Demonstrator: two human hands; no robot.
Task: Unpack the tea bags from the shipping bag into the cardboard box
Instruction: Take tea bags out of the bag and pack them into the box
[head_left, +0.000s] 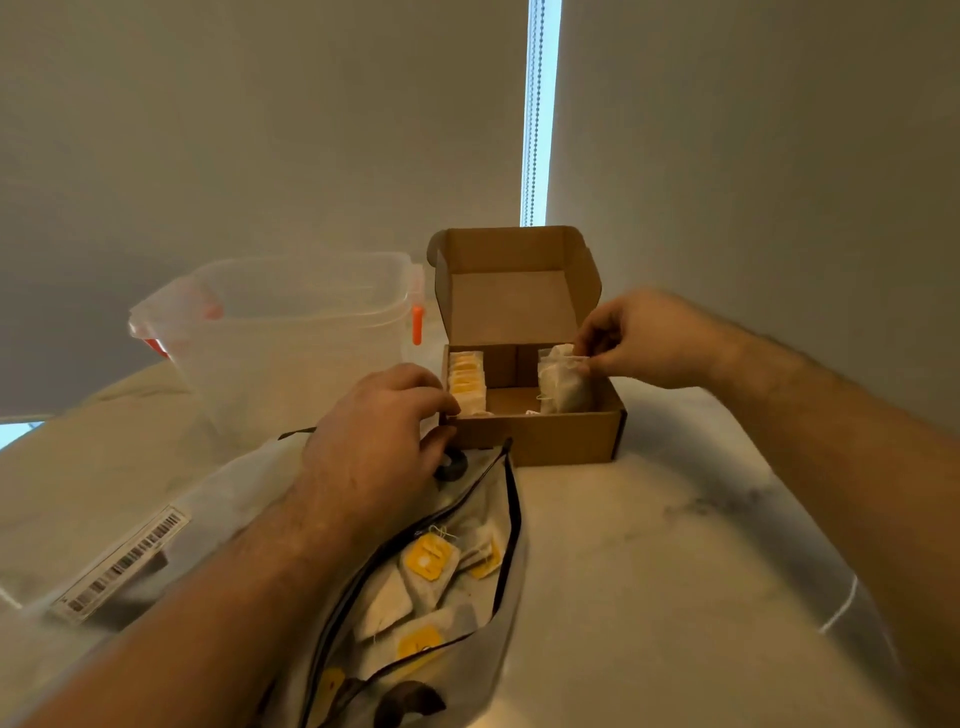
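Left of the cardboard box (540, 436): clear tub (291, 332). Shipping bag (467, 613) lies open in front of the box, tea bags (426, 571) inside. Left hand (374, 441) curled at the box's left front corner, grip unclear. Right hand (639, 338) pinches a tea bag bundle (563, 384) in the box's right side.

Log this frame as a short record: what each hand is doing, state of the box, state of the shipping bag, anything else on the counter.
right hand: pinching tea bags upright at the right side of the cardboard box
left hand: at the box's near left corner, above the shipping bag; grip unclear
box: lid open, a row of tea bags along the left side, middle bare
shipping bag: open, loose tea bags with yellow tags inside
other: clear plastic tub left of the box; barcode label
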